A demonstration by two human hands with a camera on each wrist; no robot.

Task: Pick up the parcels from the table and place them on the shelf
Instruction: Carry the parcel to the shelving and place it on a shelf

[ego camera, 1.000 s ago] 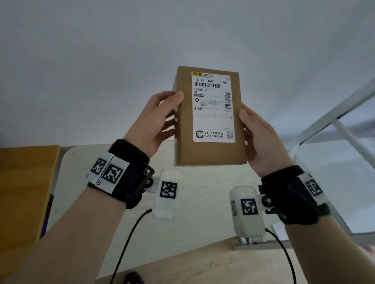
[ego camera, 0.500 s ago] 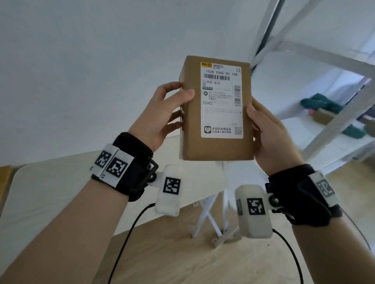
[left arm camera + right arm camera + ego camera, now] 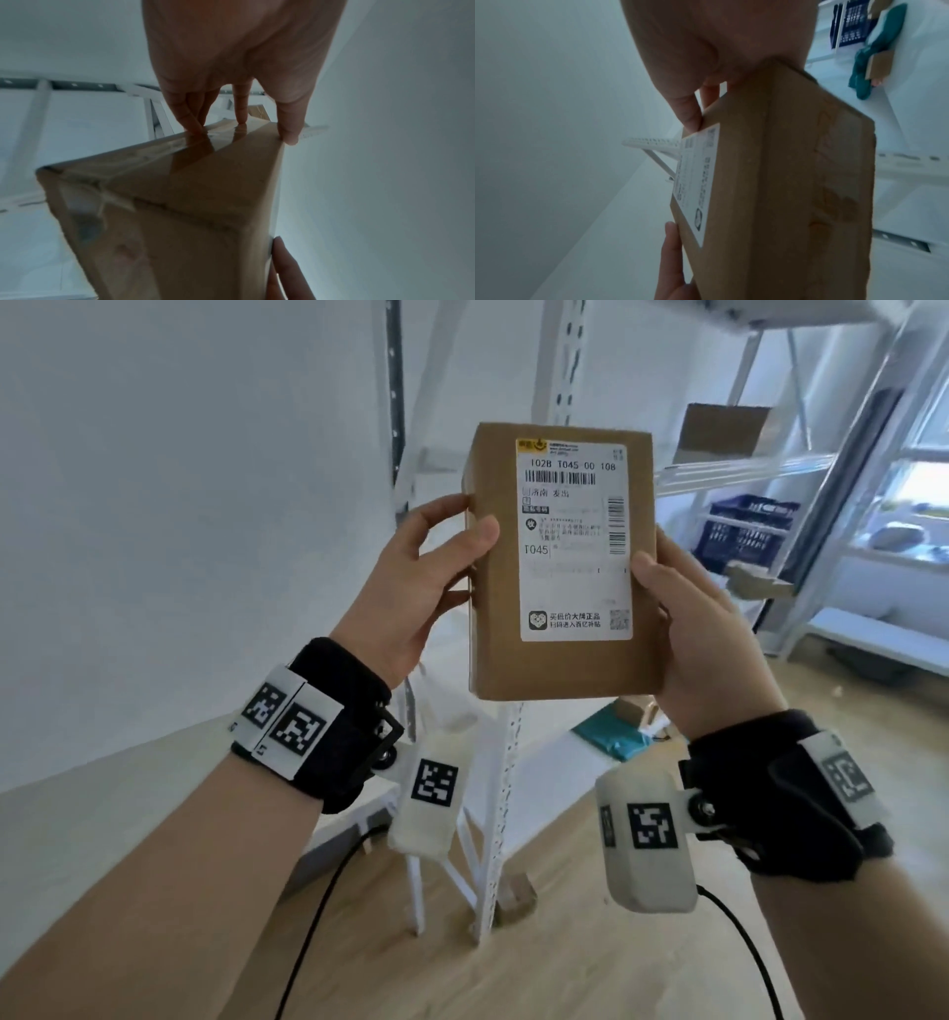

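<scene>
Both hands, left hand (image 3: 421, 588) and right hand (image 3: 703, 634), grip the cardboard parcel (image 3: 560, 562) upright; keep it level when sliding onto the white shelf (image 3: 744, 472)

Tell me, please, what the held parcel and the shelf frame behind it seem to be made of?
Parcel: brown cardboard, matte, with glossy clear tape along its seams and a white printed paper label. Shelf frame: probably white-painted metal, judging by the thin uprights punched with rows of slots.

White wall (image 3: 179, 505), wooden floor (image 3: 565, 958), bright window (image 3: 924, 490), blue crate (image 3: 744, 531) behind
</scene>
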